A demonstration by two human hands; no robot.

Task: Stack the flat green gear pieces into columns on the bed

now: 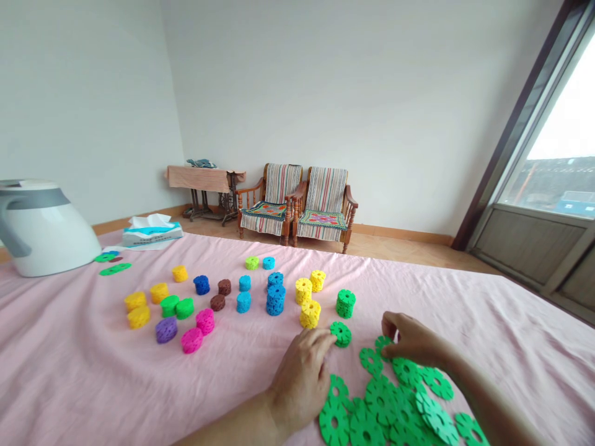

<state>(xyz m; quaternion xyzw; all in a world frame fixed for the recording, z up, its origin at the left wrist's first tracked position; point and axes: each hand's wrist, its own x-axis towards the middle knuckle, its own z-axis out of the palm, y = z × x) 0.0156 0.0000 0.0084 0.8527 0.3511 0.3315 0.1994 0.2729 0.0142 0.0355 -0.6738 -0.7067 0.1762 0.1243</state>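
My left hand [304, 375] rests on the cloth with its fingers loosely bent. Its fingertips touch the left edge of a short stack of green notched discs [341, 334]. Bent over the loose discs, my right hand [411, 337] has its thumb and fingers at the edge of a green notched disc [383, 345]; the grip is partly hidden. A spread-out pile of flat green discs [381, 399] lies below and between my hands. Behind the short stack stands a taller green stack [345, 303]. Yellow stacks [310, 314] stand just beyond my left hand.
Blue stacks [276, 300], pink stacks [192, 340], a purple stack [166, 330] and other coloured stacks stand across the pink tablecloth [242, 384]. A white jug [51, 235] and a tissue box [153, 232] are at the far left. Two wooden chairs [323, 210] stand beyond the table.
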